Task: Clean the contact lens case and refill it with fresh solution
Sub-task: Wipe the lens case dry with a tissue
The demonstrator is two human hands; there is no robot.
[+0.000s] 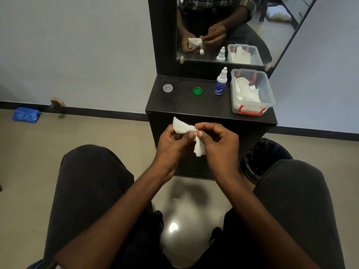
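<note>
While my left hand point(172, 144) and right hand point(217, 140) meet just in front of the black stand point(209, 111), both thumbs and forefingers are curled in, pinching a white tissue point(183, 126) between them; one end sticks up past my left fingers and the other hangs down by my right palm. Whatever the tissue is wrapped around is hidden from above, though the mirror point(242, 32) shows a small white piece dangling under my hands, which I take to be the lens case body, though I can't be sure. Out on the stand top lie two loose caps, well apart from each other: a clear cap point(168, 87) to the left and a green cap point(197, 91) nearer the middle, both open side up. Just beyond the green one stands the solution bottle point(220, 83), upright with its nozzle closed, beside a clear tub of tissues point(252, 90) with red clips. I judge I'm midway through the wiping: caps are off, drying is under way, and the refilling and recapping are still to come.
</note>
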